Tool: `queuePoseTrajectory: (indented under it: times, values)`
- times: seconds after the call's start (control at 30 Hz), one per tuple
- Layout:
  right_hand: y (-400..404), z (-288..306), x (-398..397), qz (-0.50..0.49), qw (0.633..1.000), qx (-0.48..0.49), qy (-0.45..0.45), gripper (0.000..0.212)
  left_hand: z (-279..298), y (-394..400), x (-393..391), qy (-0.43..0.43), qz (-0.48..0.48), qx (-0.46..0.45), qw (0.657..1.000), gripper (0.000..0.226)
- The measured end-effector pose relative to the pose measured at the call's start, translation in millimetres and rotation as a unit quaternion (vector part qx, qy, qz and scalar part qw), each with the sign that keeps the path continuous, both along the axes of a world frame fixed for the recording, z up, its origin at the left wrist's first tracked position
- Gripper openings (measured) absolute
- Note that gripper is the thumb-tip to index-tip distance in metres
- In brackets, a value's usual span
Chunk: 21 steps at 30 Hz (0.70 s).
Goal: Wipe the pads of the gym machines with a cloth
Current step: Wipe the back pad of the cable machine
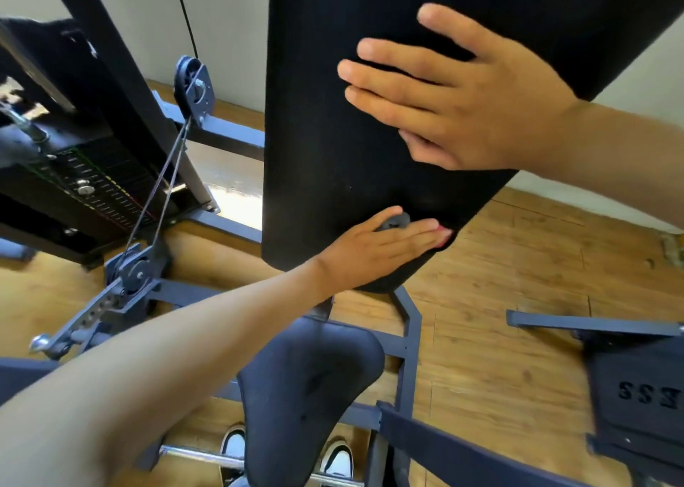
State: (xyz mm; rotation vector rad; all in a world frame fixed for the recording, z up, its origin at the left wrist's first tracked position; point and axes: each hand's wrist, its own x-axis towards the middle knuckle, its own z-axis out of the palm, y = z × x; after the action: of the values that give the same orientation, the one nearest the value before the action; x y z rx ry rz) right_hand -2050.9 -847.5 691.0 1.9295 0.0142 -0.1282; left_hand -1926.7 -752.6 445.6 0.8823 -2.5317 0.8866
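Black back pad (333,123) | right hand (470,105) flat | left hand (374,249) flat, low

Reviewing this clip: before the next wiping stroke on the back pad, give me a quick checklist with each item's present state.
1. Right hand flat, bracing the back pad: ok.
2. Left hand on the pad's lower end: ok.
3. Cloth under the left hand: a dark bunch shows at the fingers, extent cannot tell.
4. Cloth clean enough: cannot tell.
5. Seat pad already wiped: cannot tell.
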Motion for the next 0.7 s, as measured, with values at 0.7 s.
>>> queuePoseTrajectory:
  times: [0.7]
  values:
    - [-3, -10, -7, -0.052, 0.992, 0.105, -0.039, 0.064, -39, 45, -17, -0.069, 0.064, 0.109, 0.99, 0.07]
